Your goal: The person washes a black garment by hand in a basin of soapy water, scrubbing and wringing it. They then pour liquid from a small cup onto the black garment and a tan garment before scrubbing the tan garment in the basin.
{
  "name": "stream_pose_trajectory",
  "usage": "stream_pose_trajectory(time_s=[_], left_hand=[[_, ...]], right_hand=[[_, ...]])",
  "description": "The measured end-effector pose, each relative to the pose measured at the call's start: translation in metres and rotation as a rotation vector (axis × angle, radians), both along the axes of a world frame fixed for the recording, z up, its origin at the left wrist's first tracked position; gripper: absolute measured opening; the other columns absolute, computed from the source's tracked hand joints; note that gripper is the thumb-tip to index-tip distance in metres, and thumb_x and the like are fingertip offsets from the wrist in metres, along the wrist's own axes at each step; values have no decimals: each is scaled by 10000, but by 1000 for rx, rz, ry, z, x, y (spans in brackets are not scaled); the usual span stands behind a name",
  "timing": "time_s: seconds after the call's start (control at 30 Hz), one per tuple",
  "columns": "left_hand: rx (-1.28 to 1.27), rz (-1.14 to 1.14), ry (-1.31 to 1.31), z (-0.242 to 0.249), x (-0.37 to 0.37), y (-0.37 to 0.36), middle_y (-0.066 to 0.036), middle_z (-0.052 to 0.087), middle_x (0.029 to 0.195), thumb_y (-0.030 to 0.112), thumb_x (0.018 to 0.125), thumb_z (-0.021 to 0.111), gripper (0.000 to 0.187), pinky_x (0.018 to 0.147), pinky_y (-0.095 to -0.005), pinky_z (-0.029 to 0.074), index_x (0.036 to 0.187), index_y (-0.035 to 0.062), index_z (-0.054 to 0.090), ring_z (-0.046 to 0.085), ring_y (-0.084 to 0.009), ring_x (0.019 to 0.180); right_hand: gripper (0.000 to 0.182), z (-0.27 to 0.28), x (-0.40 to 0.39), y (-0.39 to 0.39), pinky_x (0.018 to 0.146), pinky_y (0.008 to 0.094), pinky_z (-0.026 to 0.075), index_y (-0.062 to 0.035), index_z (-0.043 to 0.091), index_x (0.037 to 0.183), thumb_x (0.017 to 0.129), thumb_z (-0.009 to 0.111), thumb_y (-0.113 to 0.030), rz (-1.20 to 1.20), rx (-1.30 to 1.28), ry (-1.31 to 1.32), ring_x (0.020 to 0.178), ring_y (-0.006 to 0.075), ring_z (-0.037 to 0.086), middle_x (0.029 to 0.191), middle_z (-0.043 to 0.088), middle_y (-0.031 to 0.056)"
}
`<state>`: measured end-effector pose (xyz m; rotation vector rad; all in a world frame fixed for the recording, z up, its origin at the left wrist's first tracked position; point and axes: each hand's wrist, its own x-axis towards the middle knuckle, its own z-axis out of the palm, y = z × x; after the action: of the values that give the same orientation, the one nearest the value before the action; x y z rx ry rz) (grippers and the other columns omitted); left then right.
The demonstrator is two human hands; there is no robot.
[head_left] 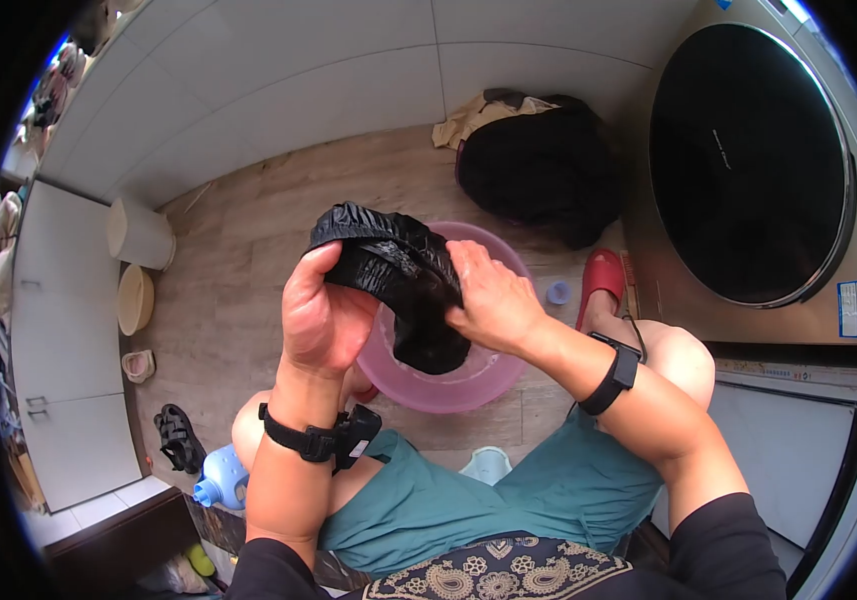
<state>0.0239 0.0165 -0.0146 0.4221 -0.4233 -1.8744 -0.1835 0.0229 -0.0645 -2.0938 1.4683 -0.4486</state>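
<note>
A wet, shiny black cloth item (389, 255) with a gathered edge is held up between my two hands, above a pink basin (494, 385). My left hand (324, 315) grips its left end, the thumb on the gathered edge and the other fingers partly hidden behind the fabric. On the right side, my right hand (494, 300) closes on the cloth with thumb and fingers. The lower part of the cloth hangs down over the basin, where some water shows.
Dark clothes (539, 165) lie by the wall. A washing machine (749, 165) stands at right. A small blue cap (559, 292) is beside the basin. At left are a white cabinet (74, 340), a bin (139, 235), black sandals (179, 438) and a blue bottle (224, 478).
</note>
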Motion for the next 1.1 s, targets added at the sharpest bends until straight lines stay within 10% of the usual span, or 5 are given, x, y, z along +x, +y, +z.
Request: stream_pose_trajectory(time_s=[0.03,0.37,0.67,0.77,1.1], left_hand=[[-16,-3,10,0,2,0,-169,643,1246,201,971,467,374,1073,-465,433,1258,-9,580,605,-314,1176],[-199,-14,114,11,12,15,-182,584,1346,317,913,578,553,1103,-500,399,1360,-3,518,548,-349,1253],[25,212,-177,31,54,-17,-108,733,1018,243,958,521,291,945,-415,522,1042,20,689,697,-268,962],[88,265,-240,19,69,-18,-103,733,1010,182,958,529,226,919,-404,528,995,21,683,695,-254,950],[-33,467,-738,12,77,-17,-79,683,1100,85,972,542,186,904,-334,519,1138,30,605,653,-196,1026]], right_hand=[[751,0,-5,-5,953,527,487,-32,346,1431,770,672,-179,-5,121,62,1151,430,572,1397,468,209],[751,-19,-16,-13,979,498,474,-110,410,1430,835,709,-457,-185,320,32,1196,399,574,1332,558,210],[380,-9,-30,-40,821,349,513,-45,708,1090,915,687,-382,-112,509,-106,896,220,697,902,725,159],[313,29,-46,-55,649,292,466,-24,703,1077,949,669,-308,-183,403,-194,713,62,484,706,562,2],[337,80,-92,-78,693,273,487,-80,602,1196,906,688,-227,-459,268,-734,866,102,593,978,651,18]])
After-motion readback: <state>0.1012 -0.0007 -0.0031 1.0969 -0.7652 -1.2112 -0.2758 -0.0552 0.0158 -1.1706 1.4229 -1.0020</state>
